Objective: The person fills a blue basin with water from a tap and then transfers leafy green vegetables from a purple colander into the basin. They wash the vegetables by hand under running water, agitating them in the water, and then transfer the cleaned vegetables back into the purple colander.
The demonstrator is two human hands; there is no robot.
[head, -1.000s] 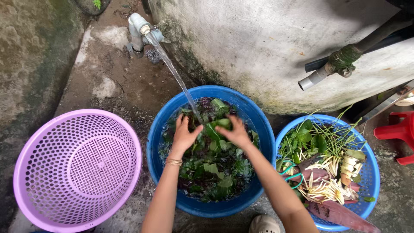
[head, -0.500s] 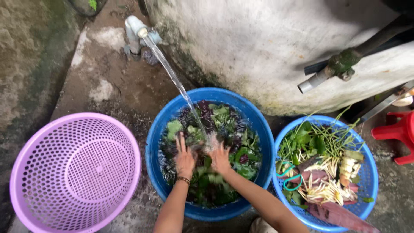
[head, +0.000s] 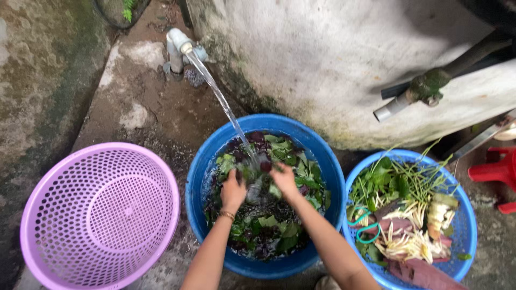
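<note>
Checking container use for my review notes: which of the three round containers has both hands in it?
The middle blue basin, filled with water and leaves, under the tap stream. The left hand and right hand are in it; the purple basket and right blue basin aren't touched.

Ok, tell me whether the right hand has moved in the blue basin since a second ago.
Yes. The right hand has come back from the basin's far side toward its middle, now under the water stream, beside the left hand.
</note>
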